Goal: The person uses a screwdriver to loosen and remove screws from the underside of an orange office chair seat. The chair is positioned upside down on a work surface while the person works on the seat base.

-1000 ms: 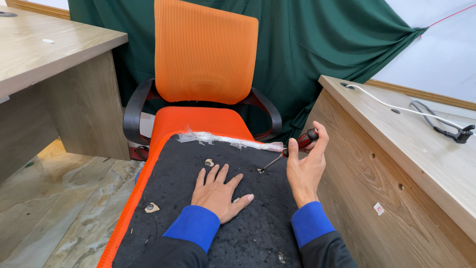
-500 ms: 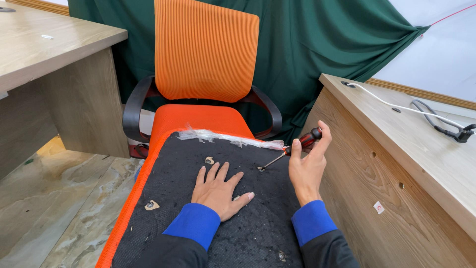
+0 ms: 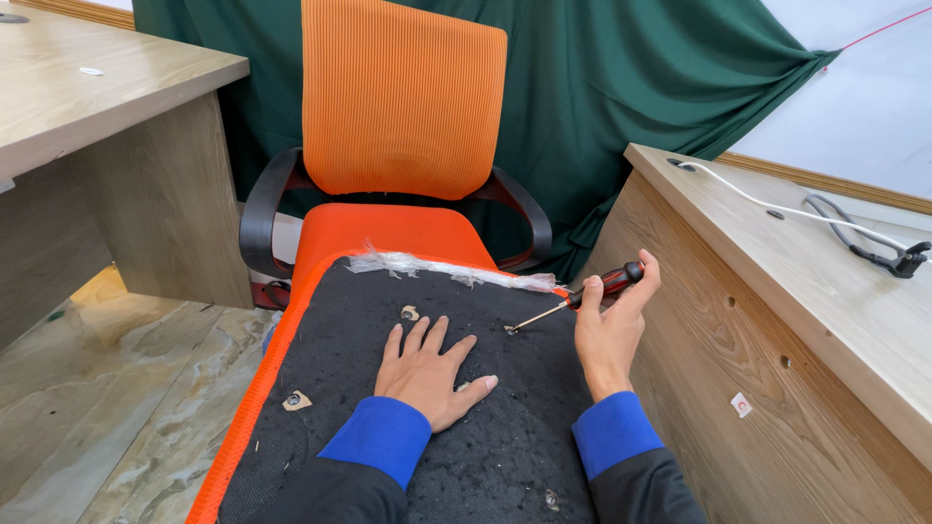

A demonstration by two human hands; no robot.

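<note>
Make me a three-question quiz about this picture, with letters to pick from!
1. Where does the left hand lie?
A. flat on the black underside of the seat panel
B. on the wooden desk
C. on an armrest

2. What colour is the back of the office chair?
A. blue
B. orange
C. grey

3. What is the right hand doing?
A. lying open and empty
B. gripping a white cable
C. holding a screwdriver with its tip at a screw point on the panel

Answers:
1 A, the palm and spread fingers rest on the black fabric.
2 B, the mesh back is orange.
3 C, fingers wrap the red-and-black handle.
</note>
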